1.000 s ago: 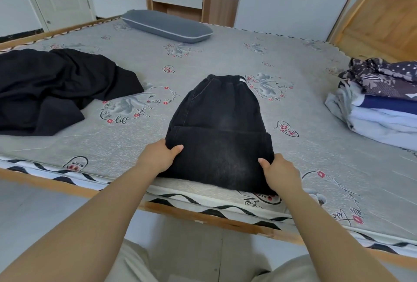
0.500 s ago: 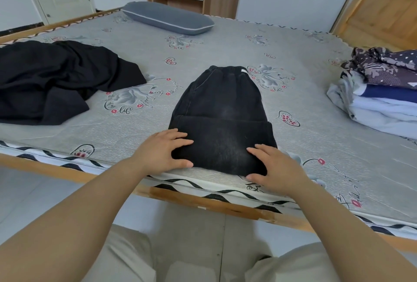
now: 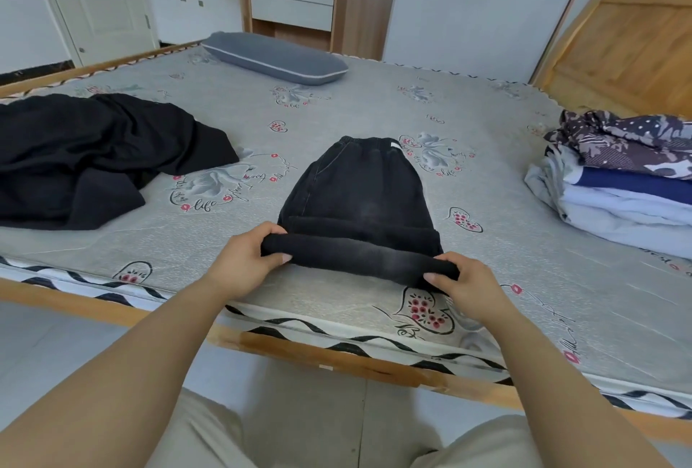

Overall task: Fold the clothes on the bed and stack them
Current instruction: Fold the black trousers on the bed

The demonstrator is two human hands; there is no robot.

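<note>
Half a second ago both palms lay flat on the folded hem, now both hands have curled round it and lifted it off the mattress; left hand grips the left end of the near fold of the black jeans, fingers over the top and thumb underneath; right hand grips the right end the same way, thumb on the near side; the held edge forms a thick rounded roll with a faded grey patch across its middle — the rest of the jeans lies flat near the front edge of the bed, elastic waistband pointing away; denim looks soft and heavy, tapering toward the waist; one crumpled black garment at the left, matte, loose folds, well apart from the jeans; one stack of folded clothes at the right — pale blue, navy, patterned dark piece on top; one grey oblong pillow at the far side; mattress cover grey, quilted, printed with hearts and swans.
</note>
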